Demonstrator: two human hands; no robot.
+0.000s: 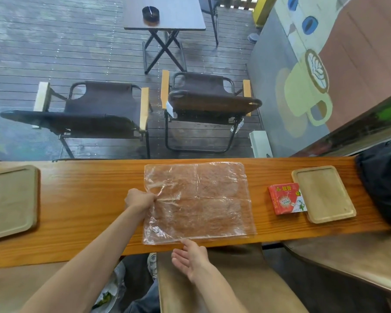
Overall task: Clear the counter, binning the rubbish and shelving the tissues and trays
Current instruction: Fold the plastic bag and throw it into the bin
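Your left hand (140, 199) pinches the crinkled clear plastic sheet (198, 201) on the glossy wooden counter (88, 213) — your right hand (191, 259) hovers, fingers relaxed, holding nothing.

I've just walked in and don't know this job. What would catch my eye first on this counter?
The big clear plastic sheet spread flat mid-counter, with the left hand pinching its left edge and the right hand open at its near edge. To its right lies a red box against a wooden tray; another tray sits at the far left.
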